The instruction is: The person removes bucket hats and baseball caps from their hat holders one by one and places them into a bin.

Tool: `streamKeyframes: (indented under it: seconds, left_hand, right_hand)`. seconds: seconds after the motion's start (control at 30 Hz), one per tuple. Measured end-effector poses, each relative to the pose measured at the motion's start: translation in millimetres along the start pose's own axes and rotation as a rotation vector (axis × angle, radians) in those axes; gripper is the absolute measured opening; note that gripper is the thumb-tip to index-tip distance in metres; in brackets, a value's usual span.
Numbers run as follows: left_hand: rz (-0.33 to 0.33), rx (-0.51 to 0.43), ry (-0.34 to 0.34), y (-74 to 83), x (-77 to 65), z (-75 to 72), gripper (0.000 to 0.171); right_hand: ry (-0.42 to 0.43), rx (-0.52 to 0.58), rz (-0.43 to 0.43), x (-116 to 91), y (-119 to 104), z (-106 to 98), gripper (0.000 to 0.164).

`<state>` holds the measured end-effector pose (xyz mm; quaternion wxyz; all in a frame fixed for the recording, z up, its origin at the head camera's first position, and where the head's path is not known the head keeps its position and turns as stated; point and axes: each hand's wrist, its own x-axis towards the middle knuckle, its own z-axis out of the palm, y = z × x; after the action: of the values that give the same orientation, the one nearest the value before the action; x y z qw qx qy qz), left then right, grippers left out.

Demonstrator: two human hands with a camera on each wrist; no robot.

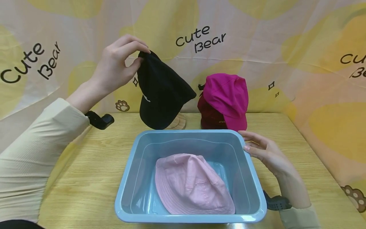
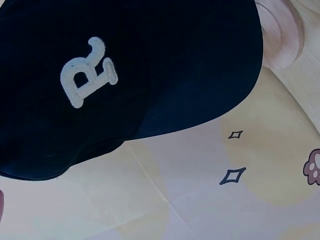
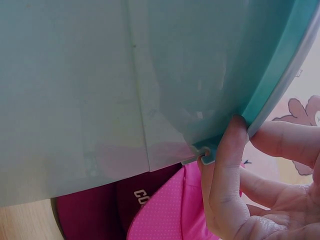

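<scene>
My left hand pinches a black baseball cap at its upper edge and holds it up behind the basin, brim hanging down. In the left wrist view the cap fills the upper part, with a white embroidered letter on its front. My right hand grips the far right corner of a light blue plastic basin; in the right wrist view, thumb and fingers pinch its rim. Inside the basin lies a pink bucket hat, brim toward the near left.
Behind the basin, a bright pink cap sits over a dark red cap. A round wooden base shows beside the black cap. A printed cloth hangs behind the wooden table.
</scene>
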<state>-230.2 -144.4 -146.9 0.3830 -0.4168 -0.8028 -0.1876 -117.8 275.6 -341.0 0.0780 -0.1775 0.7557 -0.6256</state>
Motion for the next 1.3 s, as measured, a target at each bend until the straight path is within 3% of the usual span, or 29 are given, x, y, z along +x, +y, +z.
streamKeyframes:
  seconds: [0.43, 0.8, 1.3]
  left_hand:
    - [0.066, 0.029, 0.010, 7.9, 2.2, -11.5, 0.018]
    - [0.108, -0.043, 0.014, 31.0, 0.9, -14.2, 0.019]
    - [0.153, -0.103, -0.012, 55.8, -14.2, -20.7, 0.022]
  right_hand:
    - [0.009, -0.006, 0.011, 0.2, -0.4, -0.3, 0.048]
    - [0.023, -0.048, 0.030, -1.1, -1.5, 0.0, 0.048]
    - [0.033, -0.057, 0.043, -2.1, -3.0, 2.0, 0.049]
